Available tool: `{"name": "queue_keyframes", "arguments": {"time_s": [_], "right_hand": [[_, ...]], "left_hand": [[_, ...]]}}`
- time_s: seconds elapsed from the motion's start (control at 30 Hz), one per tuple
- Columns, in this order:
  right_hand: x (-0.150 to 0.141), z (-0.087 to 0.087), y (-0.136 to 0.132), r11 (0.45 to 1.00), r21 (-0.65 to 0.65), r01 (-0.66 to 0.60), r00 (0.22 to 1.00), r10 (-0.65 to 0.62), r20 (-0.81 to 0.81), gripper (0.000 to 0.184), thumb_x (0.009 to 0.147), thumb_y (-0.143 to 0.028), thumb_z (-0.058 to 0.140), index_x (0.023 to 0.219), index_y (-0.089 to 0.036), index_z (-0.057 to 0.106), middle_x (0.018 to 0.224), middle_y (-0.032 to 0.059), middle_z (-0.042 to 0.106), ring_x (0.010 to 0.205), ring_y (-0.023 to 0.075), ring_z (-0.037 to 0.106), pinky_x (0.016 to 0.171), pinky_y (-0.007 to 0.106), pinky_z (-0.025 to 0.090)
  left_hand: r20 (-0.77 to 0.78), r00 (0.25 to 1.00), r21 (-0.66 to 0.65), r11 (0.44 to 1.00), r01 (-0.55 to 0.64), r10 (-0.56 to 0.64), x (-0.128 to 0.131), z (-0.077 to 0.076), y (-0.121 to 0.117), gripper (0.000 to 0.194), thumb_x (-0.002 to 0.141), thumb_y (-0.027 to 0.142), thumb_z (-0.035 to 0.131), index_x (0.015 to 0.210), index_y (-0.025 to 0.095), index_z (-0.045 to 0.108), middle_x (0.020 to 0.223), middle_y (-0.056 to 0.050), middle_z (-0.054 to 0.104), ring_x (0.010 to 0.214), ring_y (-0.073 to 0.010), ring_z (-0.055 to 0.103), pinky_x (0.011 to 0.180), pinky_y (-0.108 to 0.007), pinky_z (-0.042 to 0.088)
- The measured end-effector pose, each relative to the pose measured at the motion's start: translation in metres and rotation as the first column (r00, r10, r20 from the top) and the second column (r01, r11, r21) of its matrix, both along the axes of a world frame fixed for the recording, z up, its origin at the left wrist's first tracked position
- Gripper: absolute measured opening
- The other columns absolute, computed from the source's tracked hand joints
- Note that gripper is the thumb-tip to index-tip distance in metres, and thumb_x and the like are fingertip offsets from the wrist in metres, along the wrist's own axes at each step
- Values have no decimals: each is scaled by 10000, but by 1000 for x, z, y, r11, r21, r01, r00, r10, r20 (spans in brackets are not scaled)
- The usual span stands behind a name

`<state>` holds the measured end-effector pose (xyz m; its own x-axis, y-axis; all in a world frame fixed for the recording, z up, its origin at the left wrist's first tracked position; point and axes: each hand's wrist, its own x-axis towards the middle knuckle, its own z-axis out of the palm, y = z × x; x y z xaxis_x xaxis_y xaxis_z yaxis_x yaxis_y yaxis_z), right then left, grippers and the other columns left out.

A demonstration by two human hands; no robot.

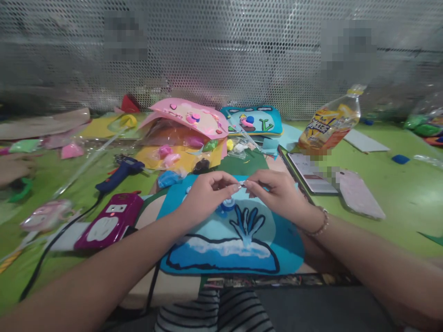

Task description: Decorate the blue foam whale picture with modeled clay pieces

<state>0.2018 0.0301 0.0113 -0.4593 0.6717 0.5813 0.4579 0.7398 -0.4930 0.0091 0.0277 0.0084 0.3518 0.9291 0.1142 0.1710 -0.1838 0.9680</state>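
My left hand (216,189) and my right hand (277,191) meet over a blue picture board (221,260), each closed in a pinch. A small whitish piece (242,183), seemingly modelling clay, is stretched between the fingertips of both hands. The board carries a blue-and-white mound outlined in black and a plant shape (247,226) with several fronds. Beneath my fingers sits a small blue clay figure (226,205), partly hidden by my left hand. A bag of blue clay (169,179) lies by the board's upper left corner.
Left are a blue glue gun (121,175) with a black cord and a purple case (110,221). Pink (194,117) and blue (252,121) decorated pieces stand behind. Right are a bottle (328,122), a phone (311,173) and a pale case (362,193). Another person's hand (14,170) shows far left.
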Motion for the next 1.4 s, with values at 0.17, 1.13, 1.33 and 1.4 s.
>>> {"name": "queue_keyframes", "arguments": {"time_s": [0.17, 1.13, 1.33, 1.4], "right_hand": [[-1, -1, 0, 988, -154, -6, 999, 0, -39, 395, 944, -345, 464, 624, -162, 609, 531, 3, 615, 465, 78, 551, 507, 210, 431], [0, -10, 10, 878, -463, -122, 954, -25, -298, 288, 843, -424, 612, 731, -160, 635, 643, 16, 673, 581, 101, 639, 578, 241, 559], [-1, -9, 10, 859, -495, -128, 947, -41, -317, 302, 812, -455, 640, 777, -156, 655, 663, 22, 687, 599, 113, 655, 598, 255, 569], [-1, -9, 10, 858, -495, -140, 945, -34, -327, 302, 810, -455, 643, 795, -154, 660, 672, 22, 688, 608, 113, 659, 603, 253, 571]], "left_hand": [[-14, 1000, 21, 1000, 11, -11, 1, 2, -3, 162, 805, 327, 626, 794, 166, 639, 692, 23, 616, 605, -77, 525, 578, -200, 430], [-11, 988, -17, 988, -156, 156, 6, -1, -2, 294, 834, 382, 600, 662, 151, 664, 664, -34, 679, 573, -96, 583, 581, -219, 482], [-3, 986, -31, 986, -165, 165, 4, 0, -3, 260, 799, 381, 642, 701, 144, 690, 681, -33, 688, 584, -97, 583, 596, -223, 485], [27, 986, -64, 985, -161, 163, 4, 1, -4, 211, 761, 361, 687, 755, 151, 713, 681, -22, 688, 603, -97, 590, 614, -222, 485]]}}
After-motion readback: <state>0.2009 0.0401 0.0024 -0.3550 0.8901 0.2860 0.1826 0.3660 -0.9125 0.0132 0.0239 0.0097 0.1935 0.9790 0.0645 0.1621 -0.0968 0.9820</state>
